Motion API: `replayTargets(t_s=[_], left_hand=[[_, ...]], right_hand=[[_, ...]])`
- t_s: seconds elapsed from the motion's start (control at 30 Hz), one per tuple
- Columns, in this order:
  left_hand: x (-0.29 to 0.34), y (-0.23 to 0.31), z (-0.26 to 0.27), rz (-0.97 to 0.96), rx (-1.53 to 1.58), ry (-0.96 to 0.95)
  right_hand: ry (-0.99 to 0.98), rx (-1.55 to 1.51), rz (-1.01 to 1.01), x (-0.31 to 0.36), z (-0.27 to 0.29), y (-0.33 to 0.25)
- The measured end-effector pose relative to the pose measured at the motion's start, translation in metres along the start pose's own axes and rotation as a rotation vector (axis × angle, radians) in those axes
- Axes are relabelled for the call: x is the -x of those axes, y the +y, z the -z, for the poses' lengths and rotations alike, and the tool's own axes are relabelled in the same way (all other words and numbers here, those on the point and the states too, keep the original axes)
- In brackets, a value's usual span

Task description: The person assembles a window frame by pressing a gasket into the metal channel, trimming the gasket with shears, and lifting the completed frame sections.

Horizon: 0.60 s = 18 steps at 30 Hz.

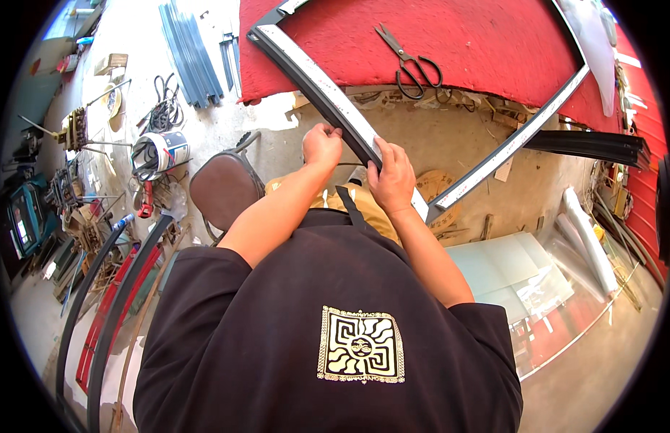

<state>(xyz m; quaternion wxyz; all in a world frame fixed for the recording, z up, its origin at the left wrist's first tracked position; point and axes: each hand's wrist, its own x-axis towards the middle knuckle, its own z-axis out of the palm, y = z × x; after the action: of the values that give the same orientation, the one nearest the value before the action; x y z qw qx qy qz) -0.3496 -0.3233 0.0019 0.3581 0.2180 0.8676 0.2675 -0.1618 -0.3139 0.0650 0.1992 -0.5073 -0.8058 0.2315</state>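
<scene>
A dark metal window frame (333,101) with white film on its faces lies partly on the red-covered table (328,43), and one corner juts out toward my body. My left hand (323,147) is closed in a pinch at the outer edge of the frame's left side. What sits between its fingertips is too small to make out. Farther down the same side, my right hand (393,177) grips the bar, fingers over the white face and thumb at the outer edge. Black-handled scissors (408,63) lie inside the frame, their handles reaching past the table edge.
A brown-seated chair (227,189) stands left of my legs. Beyond it are a white bucket (160,153), a coiled black cable (162,105) and a bundle of grey profiles (191,54). Black profiles (587,146) stick out at right, above glass panes (508,270) and rolled plastic film (589,242).
</scene>
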Motion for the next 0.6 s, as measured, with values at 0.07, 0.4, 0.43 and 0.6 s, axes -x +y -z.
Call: replayTargets(t_s=[0.07, 0.4, 0.43, 0.6], left_hand=[[0.0000, 0.0019, 0.0000, 0.016, -0.004, 0.002], [0.0039, 0.0064, 0.0035, 0.053, -0.001, 0.030], [0.0041, 0.0068, 0.0042, 0.065, -0.011, 0.020], [-0.0031, -0.0016, 0.0048, 0.055, -0.097, -0.018]], right_hand=[[0.002, 0.004, -0.001, -0.0003, -0.0003, 0.0006], [0.003, -0.003, 0.006, 0.0010, -0.0018, 0.0022], [0.005, 0.000, 0.007, 0.0013, -0.0018, 0.0021], [0.003, 0.005, 0.005, 0.0008, -0.0021, 0.0010]])
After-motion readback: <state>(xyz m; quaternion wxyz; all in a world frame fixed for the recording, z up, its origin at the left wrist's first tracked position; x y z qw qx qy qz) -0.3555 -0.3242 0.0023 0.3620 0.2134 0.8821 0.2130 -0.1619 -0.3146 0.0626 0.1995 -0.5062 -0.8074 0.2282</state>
